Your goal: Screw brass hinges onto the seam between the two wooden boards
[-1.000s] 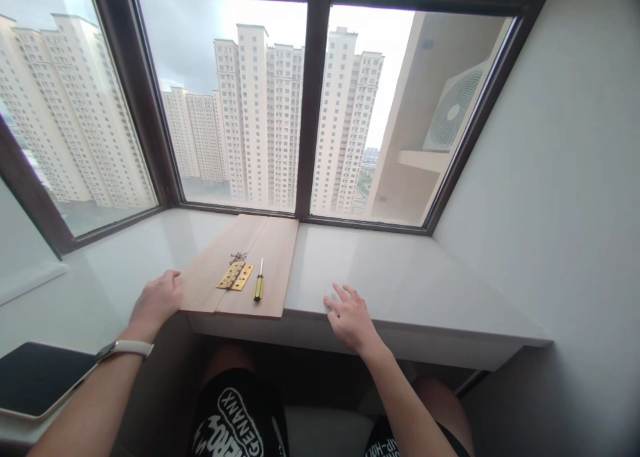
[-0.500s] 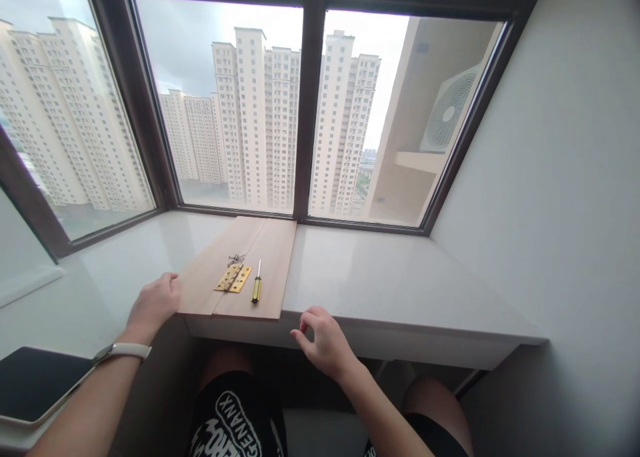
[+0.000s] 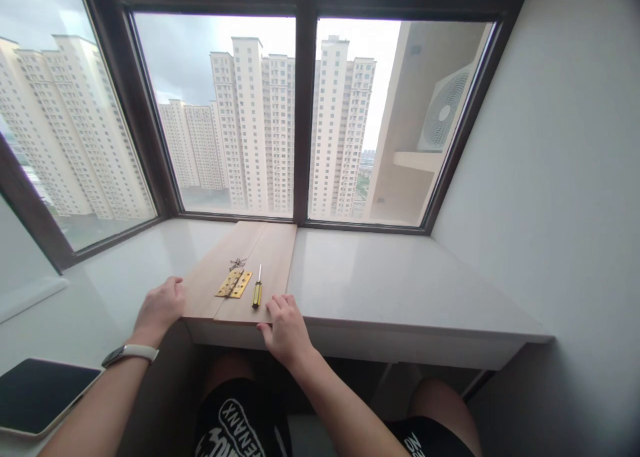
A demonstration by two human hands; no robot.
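Two pale wooden boards (image 3: 210,273) lie side by side on the white windowsill counter. A gold hinge (image 3: 234,283) lies opened flat across their seam, with several dark screws (image 3: 237,264) just behind it. To its right is a screwdriver (image 3: 257,293) with a yellow and black handle, its tip toward the window. My left hand (image 3: 163,305) is closed on the boards' left front edge. My right hand (image 3: 286,327) rests at the right front corner, thumb at the front edge and fingers on top, closed round the board.
The white counter (image 3: 380,277) extends right to the wall (image 3: 540,177). A dark-screened tablet (image 3: 43,393) lies at the lower left. Dark-framed windows stand behind the counter. My legs are below the front edge.
My right hand has moved left and slightly up from in front of the counter onto the boards' right front corner. My left hand stays at the left edge. The view has shifted slightly.
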